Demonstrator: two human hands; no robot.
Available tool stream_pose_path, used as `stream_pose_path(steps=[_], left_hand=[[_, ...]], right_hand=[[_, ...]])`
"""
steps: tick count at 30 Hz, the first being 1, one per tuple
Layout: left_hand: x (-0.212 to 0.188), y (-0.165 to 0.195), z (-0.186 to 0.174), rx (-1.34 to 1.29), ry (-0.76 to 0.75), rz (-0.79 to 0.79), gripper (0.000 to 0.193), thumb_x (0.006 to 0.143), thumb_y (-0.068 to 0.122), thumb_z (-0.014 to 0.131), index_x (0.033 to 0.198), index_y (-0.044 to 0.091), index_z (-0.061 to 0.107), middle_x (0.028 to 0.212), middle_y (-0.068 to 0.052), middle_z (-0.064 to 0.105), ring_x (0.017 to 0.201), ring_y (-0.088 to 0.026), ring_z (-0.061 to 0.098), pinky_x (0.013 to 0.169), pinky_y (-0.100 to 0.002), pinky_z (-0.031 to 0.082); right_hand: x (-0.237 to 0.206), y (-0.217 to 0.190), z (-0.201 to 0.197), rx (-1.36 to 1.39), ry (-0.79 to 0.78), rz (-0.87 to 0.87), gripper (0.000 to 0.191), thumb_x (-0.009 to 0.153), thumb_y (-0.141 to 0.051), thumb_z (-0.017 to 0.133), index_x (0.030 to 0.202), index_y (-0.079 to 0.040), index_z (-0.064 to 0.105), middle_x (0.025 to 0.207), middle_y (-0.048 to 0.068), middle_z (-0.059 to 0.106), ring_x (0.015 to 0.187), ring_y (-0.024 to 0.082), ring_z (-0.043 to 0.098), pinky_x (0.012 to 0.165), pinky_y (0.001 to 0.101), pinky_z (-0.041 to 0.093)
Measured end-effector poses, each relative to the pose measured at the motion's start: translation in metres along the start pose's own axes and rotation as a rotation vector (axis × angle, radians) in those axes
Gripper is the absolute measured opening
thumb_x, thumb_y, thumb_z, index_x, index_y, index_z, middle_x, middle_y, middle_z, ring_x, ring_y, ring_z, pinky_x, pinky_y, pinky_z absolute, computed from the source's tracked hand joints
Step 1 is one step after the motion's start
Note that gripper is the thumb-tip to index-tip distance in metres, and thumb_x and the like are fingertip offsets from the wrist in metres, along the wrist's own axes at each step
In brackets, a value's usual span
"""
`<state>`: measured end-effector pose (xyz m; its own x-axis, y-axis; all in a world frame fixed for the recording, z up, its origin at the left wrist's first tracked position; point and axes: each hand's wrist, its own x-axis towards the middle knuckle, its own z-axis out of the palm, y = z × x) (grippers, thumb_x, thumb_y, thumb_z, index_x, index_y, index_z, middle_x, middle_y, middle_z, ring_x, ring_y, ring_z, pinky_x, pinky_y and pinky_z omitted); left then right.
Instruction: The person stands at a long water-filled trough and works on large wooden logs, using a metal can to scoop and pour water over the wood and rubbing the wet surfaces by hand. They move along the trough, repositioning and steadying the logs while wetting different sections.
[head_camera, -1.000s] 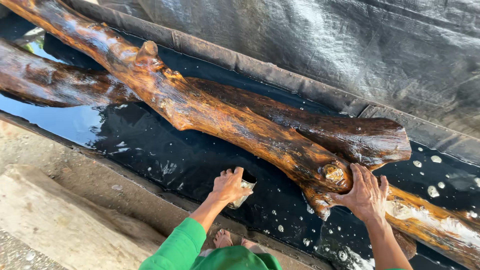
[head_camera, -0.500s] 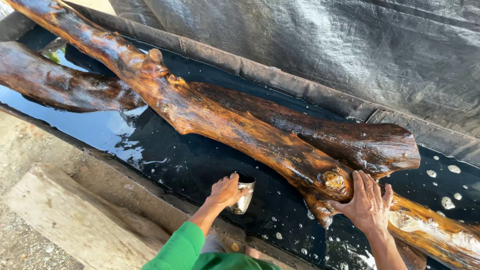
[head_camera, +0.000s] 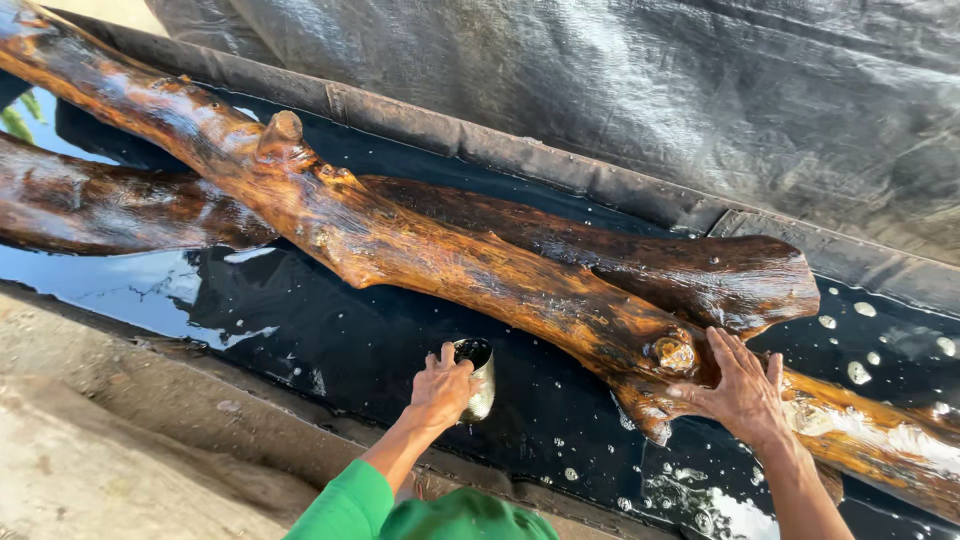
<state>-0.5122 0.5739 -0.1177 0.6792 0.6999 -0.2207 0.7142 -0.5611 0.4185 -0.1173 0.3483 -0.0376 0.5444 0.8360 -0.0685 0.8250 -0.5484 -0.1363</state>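
A long, wet, orange-brown log (head_camera: 420, 245) lies across a trough of dark liquid (head_camera: 330, 340) lined with black sheet. A second dark log (head_camera: 90, 205) lies behind it at the left. My left hand (head_camera: 442, 388) grips a small metal cup (head_camera: 478, 376) dipped at the liquid's surface, just in front of the log. My right hand (head_camera: 742, 385) rests flat with spread fingers on the log beside a round knot (head_camera: 674, 353). A green sleeve (head_camera: 345, 505) covers my left arm.
A grey tarpaulin (head_camera: 640, 90) hangs behind the trough's far rim (head_camera: 520, 155). A rough concrete ledge (head_camera: 110, 440) runs along the near side at the left. White foam bubbles (head_camera: 860, 372) float on the liquid at the right.
My left hand has tipped the cup so its mouth shows at the liquid. My right hand stays on the log by the knot. The camera has drifted a little.
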Motion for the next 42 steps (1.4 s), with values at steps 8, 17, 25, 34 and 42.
stream_pose_path(steps=[8, 17, 25, 34, 42], left_hand=[[0.015, -0.037, -0.006, 0.036, -0.187, -0.053, 0.044, 0.100, 0.051, 0.054, 0.116, 0.012, 0.066, 0.116, -0.018, 0.069, 0.112, -0.045, 0.063, 0.091, -0.053, 0.053], [0.028, -0.068, 0.001, -0.109, -0.202, -0.135, 0.049, 0.093, 0.056, 0.060, 0.113, 0.012, 0.069, 0.117, -0.021, 0.069, 0.116, -0.045, 0.061, 0.099, -0.053, 0.048], [0.034, -0.070, -0.004, -0.157, -0.175, -0.204, 0.046, 0.094, 0.055, 0.062, 0.103, 0.012, 0.073, 0.113, -0.021, 0.071, 0.112, -0.044, 0.063, 0.098, -0.053, 0.048], [0.029, -0.069, -0.002, -0.158, -0.117, -0.191, 0.043, 0.094, 0.051, 0.062, 0.096, 0.009, 0.071, 0.100, -0.022, 0.072, 0.103, -0.043, 0.067, 0.089, -0.053, 0.052], [-0.005, -0.057, -0.030, -0.058, -0.043, 0.010, 0.032, 0.093, 0.040, 0.065, 0.090, 0.008, 0.068, 0.090, -0.019, 0.072, 0.095, -0.042, 0.065, 0.093, -0.052, 0.048]], right_hand=[[0.020, -0.073, -0.026, 0.056, 0.031, -0.105, 0.121, 0.061, -0.068, 0.081, 0.156, -0.009, 0.035, 0.161, 0.015, 0.038, 0.150, 0.031, 0.032, 0.123, 0.0465, 0.022], [0.058, -0.160, -0.040, -0.093, -0.171, -0.177, 0.130, 0.057, -0.077, 0.082, 0.159, -0.017, 0.025, 0.164, 0.008, 0.028, 0.152, 0.026, 0.024, 0.124, 0.0445, 0.018], [0.064, -0.186, -0.038, -0.050, -0.133, -0.205, 0.129, 0.058, -0.078, 0.081, 0.158, -0.018, 0.028, 0.163, 0.009, 0.032, 0.150, 0.032, 0.028, 0.123, 0.0456, 0.024], [0.063, -0.186, -0.037, -0.100, -0.153, -0.163, 0.132, 0.055, -0.078, 0.082, 0.158, -0.017, 0.027, 0.162, 0.007, 0.032, 0.149, 0.028, 0.030, 0.122, 0.0452, 0.025], [0.064, -0.183, -0.034, -0.091, -0.134, -0.182, 0.131, 0.055, -0.078, 0.082, 0.158, -0.017, 0.027, 0.163, 0.007, 0.032, 0.150, 0.028, 0.029, 0.122, 0.0459, 0.025]])
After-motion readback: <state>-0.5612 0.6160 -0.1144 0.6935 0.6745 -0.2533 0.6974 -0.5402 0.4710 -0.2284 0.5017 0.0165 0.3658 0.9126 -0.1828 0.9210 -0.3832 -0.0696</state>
